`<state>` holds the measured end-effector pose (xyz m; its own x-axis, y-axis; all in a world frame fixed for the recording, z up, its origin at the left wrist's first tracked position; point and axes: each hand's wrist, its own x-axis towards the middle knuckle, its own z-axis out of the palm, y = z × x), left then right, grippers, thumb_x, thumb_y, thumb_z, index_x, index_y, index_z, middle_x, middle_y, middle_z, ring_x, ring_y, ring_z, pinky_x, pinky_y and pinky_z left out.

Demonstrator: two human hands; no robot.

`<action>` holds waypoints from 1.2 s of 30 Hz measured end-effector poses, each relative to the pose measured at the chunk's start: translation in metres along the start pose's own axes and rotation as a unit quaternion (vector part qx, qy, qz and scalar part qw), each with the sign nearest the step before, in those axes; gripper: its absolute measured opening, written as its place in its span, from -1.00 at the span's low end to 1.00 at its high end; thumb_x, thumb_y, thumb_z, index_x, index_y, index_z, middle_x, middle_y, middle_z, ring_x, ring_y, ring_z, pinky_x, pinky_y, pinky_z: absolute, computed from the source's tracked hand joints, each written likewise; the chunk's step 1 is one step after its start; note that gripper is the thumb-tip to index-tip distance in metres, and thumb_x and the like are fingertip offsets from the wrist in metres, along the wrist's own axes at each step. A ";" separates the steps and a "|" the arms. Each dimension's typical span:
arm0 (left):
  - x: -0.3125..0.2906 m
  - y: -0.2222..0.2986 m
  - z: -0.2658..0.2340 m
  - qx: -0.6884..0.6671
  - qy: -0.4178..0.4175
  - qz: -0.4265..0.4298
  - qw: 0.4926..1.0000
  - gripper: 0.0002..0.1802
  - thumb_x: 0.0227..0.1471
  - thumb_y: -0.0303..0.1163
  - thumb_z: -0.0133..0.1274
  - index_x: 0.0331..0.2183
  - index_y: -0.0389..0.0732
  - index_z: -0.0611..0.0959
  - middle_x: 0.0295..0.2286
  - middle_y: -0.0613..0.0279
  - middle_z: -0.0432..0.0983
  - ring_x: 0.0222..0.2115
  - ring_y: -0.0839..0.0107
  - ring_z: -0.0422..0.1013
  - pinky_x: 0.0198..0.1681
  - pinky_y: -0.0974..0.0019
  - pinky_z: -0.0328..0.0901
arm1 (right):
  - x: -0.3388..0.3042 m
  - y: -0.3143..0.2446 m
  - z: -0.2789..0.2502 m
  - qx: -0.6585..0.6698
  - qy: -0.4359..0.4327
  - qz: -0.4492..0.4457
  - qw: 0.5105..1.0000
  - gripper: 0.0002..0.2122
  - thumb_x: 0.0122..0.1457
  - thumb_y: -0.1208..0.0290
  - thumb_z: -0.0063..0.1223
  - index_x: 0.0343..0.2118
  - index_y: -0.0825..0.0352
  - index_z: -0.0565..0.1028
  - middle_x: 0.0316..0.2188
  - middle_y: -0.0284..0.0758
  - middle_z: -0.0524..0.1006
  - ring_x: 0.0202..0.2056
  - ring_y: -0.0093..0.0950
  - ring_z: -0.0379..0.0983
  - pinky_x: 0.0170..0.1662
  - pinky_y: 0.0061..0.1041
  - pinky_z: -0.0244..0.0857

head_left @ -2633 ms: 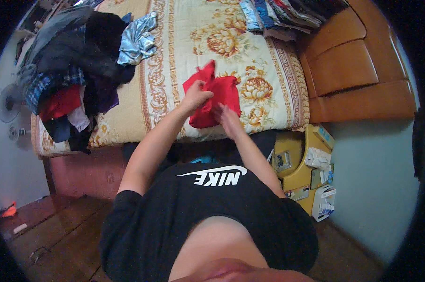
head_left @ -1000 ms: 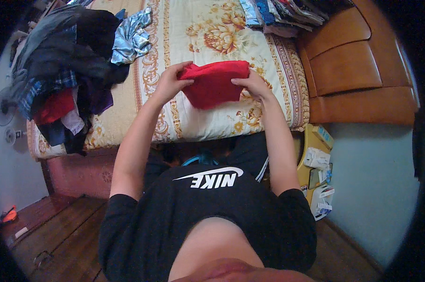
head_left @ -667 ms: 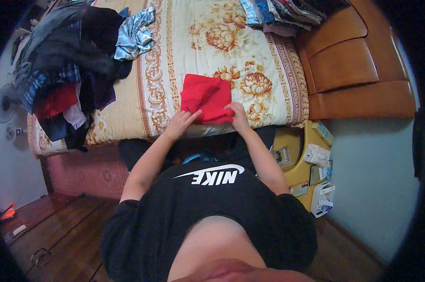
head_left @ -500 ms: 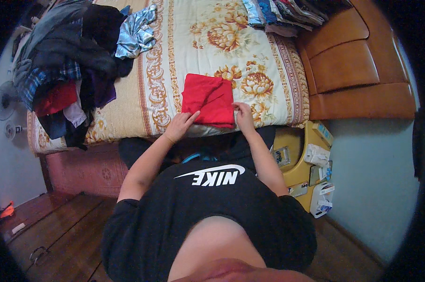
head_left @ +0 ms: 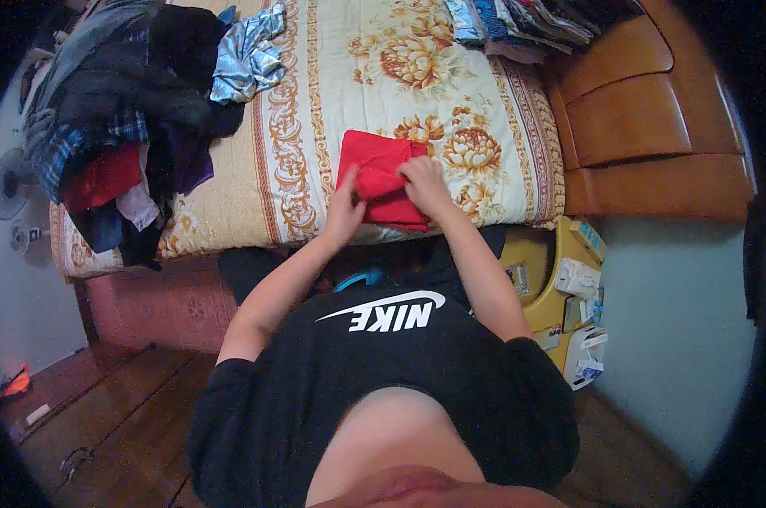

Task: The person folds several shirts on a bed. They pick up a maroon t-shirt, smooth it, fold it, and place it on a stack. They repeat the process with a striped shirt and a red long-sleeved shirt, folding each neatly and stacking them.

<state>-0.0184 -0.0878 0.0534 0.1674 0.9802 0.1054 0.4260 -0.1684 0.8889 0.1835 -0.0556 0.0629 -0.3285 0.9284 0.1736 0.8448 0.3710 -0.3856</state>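
A folded red cloth garment (head_left: 374, 154) lies on the flowered bedspread in front of me, with creases across its near half. My right hand (head_left: 427, 184) has its fingers curled onto the garment's right side, pinching the fabric. At the left edge rests my left hand (head_left: 344, 209), slightly blurred, its fingers stretched over the cloth and the thumb apart from them. What lies under the fingers of both hands is hidden.
On the bed's left is a heap of dark, plaid and red clothes (head_left: 129, 93), with a shiny light-blue garment (head_left: 249, 61) beside it. Folded clothes (head_left: 535, 25) are stacked far right, by a brown headboard (head_left: 624, 110). A yellow bedside unit (head_left: 549, 292) holds small items.
My right hand has moved up and left from beside the garment onto its right side. My left hand has shifted slightly right and up along the left edge. The near fabric looks more rumpled.
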 end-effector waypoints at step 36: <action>0.124 -0.103 0.028 -0.050 0.027 -0.129 0.990 -0.59 -0.01 -0.14 -0.03 -0.26 -0.29 0.42 -0.35 -0.08 0.44 -0.31 0.14 0.38 -0.23 0.24 0.25 | 0.031 0.025 0.048 0.080 0.183 0.422 0.884 -0.76 0.13 0.30 -0.21 -0.44 0.40 0.39 -0.49 -0.05 0.46 -0.38 -0.10 0.40 -0.34 -0.17 0.22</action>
<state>-0.0170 0.0482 -0.0372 0.0165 0.9939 -0.1092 0.3587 0.0961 0.9285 0.1742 -0.0171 0.0152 0.5742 0.8181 0.0328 0.6435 -0.4261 -0.6359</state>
